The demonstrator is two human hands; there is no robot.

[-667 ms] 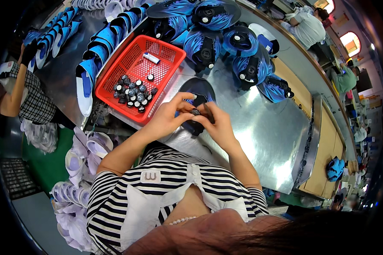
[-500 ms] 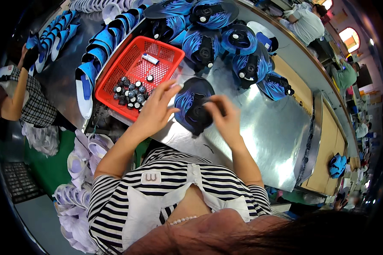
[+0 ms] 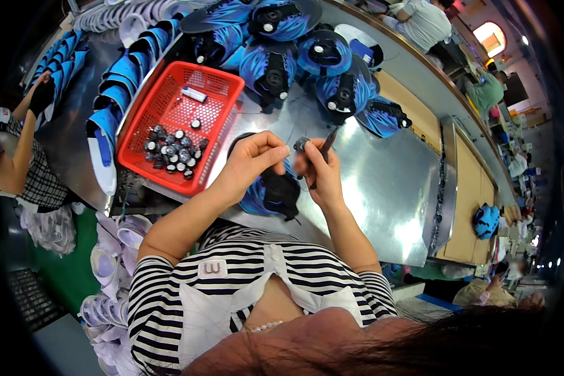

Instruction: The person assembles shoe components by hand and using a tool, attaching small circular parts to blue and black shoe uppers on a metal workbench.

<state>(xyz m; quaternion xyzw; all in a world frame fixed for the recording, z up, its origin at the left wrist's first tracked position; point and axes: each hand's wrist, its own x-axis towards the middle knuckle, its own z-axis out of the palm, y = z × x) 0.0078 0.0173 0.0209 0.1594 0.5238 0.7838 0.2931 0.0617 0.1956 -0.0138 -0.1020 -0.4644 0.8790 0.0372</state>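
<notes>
My right hand (image 3: 319, 169) pinches a small dark dial (image 3: 301, 145) between thumb and fingers. A slim dark tool (image 3: 330, 139) also sticks up from that hand. Close on its left, my left hand (image 3: 255, 161) is closed in a pinch near the dial; what it holds, if anything, is too small to make out. Beneath both hands a blue and black shoe upper (image 3: 281, 191) lies on the metal table (image 3: 382, 213), partly hidden by them. A red basket (image 3: 224, 116) left of my hands contains several black and white dials (image 3: 180, 153) and a white-and-blue marker pen (image 3: 194, 94).
Several blue and black shoe uppers (image 3: 269, 72) are heaped at the table's far side. Rows of blue uppers (image 3: 116, 94) stand beyond the basket. White uppers (image 3: 109, 263) hang at lower left. A co-worker's gloved hand (image 3: 42, 97) touches blue pieces at far left.
My right hand has lifted off the upper and now shows a dial and a dark tool. My left hand, fingers apart before, has closed and come near it. The whole view has shifted slightly.
</notes>
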